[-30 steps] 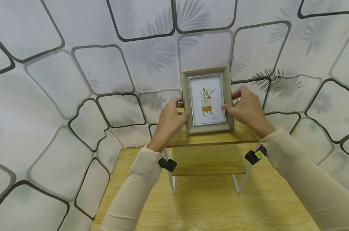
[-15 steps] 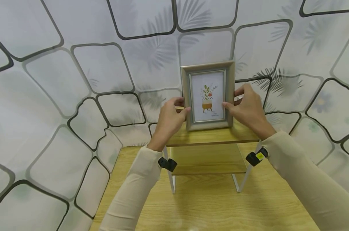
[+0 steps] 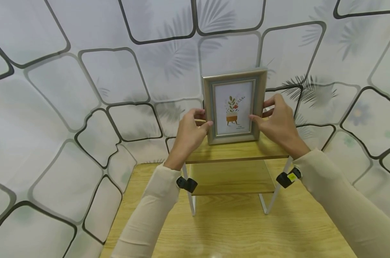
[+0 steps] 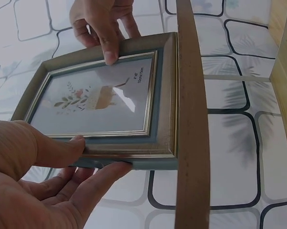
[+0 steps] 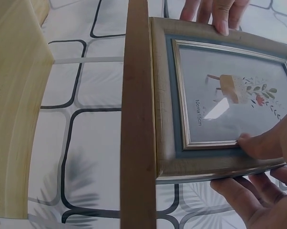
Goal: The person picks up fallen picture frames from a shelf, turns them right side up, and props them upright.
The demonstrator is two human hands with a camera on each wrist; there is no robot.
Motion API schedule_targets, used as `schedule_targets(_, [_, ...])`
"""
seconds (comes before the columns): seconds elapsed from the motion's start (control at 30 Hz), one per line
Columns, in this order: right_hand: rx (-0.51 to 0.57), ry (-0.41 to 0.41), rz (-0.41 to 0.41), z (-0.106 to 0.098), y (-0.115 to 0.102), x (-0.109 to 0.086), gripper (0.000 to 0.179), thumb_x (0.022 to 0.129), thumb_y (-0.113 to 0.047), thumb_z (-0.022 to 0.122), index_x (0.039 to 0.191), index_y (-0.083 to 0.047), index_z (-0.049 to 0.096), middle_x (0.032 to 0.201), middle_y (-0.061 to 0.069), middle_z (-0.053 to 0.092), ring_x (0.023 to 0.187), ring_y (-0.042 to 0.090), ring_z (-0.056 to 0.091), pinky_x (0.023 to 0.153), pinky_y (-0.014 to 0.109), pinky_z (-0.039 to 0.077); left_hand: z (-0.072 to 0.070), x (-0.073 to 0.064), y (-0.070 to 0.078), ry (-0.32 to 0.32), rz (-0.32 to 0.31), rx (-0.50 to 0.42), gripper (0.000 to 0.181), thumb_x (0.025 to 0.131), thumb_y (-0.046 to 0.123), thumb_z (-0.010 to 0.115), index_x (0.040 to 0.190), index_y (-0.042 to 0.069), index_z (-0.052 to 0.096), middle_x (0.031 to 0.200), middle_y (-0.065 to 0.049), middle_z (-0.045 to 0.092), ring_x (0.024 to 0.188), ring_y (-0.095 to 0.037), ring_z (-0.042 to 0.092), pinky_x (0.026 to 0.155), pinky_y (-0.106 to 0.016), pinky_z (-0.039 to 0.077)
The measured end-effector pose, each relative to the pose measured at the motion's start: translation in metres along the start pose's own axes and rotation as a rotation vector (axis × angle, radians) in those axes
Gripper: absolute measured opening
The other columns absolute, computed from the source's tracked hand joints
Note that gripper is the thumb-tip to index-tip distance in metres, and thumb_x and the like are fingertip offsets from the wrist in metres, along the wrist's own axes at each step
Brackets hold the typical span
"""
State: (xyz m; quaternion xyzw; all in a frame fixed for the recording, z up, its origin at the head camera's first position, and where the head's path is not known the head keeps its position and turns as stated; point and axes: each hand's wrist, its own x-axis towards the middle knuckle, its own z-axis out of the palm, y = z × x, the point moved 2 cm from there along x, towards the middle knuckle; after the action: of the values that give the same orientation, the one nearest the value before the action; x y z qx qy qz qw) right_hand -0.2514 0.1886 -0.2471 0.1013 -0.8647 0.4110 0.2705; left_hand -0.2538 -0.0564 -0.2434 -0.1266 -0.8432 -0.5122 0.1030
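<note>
A silvery-beige picture frame [image 3: 235, 107] with a blue-grey inner border stands upright on the top board [image 3: 233, 154] of a small two-tier wooden shelf. Behind its glass is a print of a potted plant on legs. My left hand [image 3: 189, 134] holds the frame's left side, thumb at the front edge and fingers along the side. On the opposite side, my right hand [image 3: 278, 122] pinches the frame, its thumb [image 5: 260, 143] on the front moulding and the other fingers at the side and back. Both wrist views show the frame's bottom right at the board's edge.
The shelf's lower board [image 3: 231, 177] sits beneath, between white metal legs [image 3: 272, 200]. A wall covering [image 3: 169, 71] with dark rounded outlines and leaf prints rises close behind the shelf. Wood-patterned flooring [image 3: 227, 233] spreads in front.
The frame has shifted slightly back on the top board, and its upper right corner has moved right. My right hand has moved slightly right; both hands keep their hold.
</note>
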Motion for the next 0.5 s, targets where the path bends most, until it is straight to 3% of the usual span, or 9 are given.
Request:
schedule_targets(0.17, [-0.007, 0.011, -0.022, 0.0009, 0.0016, -0.0018, 0.046, 0.086, -0.014, 0.081, 0.111, 0.004, 0.046, 0.108, 0.022, 0.06, 0.093, 0.04, 0.069, 0.061, 0.017, 0.047, 0.0002, -0.001, -0.0017, 0.003, 0.012, 0.003, 0.039, 0.097, 0.009, 0.07, 0.133, 0.001, 0.056, 0.121, -0.01, 0.062, 0.113, -0.025, 0.063, 0.087, -0.032, 0.057])
schedule_targets(0.3, [-0.011, 0.015, -0.033, 0.0009, 0.0019, -0.0032, 0.047, 0.086, -0.013, 0.082, 0.111, 0.005, 0.046, 0.108, 0.022, 0.059, 0.093, 0.04, 0.069, 0.062, 0.014, 0.045, 0.0003, -0.0015, -0.0033, 0.0, 0.027, 0.007, 0.039, 0.097, 0.009, 0.07, 0.133, 0.002, 0.055, 0.122, -0.009, 0.062, 0.114, -0.024, 0.063, 0.088, -0.033, 0.056])
schedule_targets(0.4, [-0.012, 0.014, -0.027, 0.0001, 0.0015, -0.0031, 0.048, 0.086, -0.014, 0.082, 0.112, 0.004, 0.046, 0.109, 0.021, 0.059, 0.093, 0.04, 0.069, 0.062, 0.014, 0.045, 0.0002, -0.0013, -0.005, -0.008, 0.049, 0.023, 0.039, 0.097, 0.009, 0.07, 0.133, 0.002, 0.056, 0.122, -0.01, 0.063, 0.115, -0.026, 0.063, 0.091, -0.035, 0.055])
schedule_targets(0.5, [0.001, -0.009, -0.017, -0.0013, 0.0011, -0.0033, 0.05, 0.088, -0.016, 0.081, 0.116, 0.003, 0.045, 0.113, 0.021, 0.058, 0.098, 0.04, 0.067, 0.071, 0.029, 0.055, -0.0002, -0.0008, -0.0067, -0.016, 0.061, 0.034, 0.04, 0.097, 0.01, 0.07, 0.134, 0.001, 0.058, 0.123, -0.011, 0.064, 0.115, -0.026, 0.063, 0.091, -0.035, 0.055])
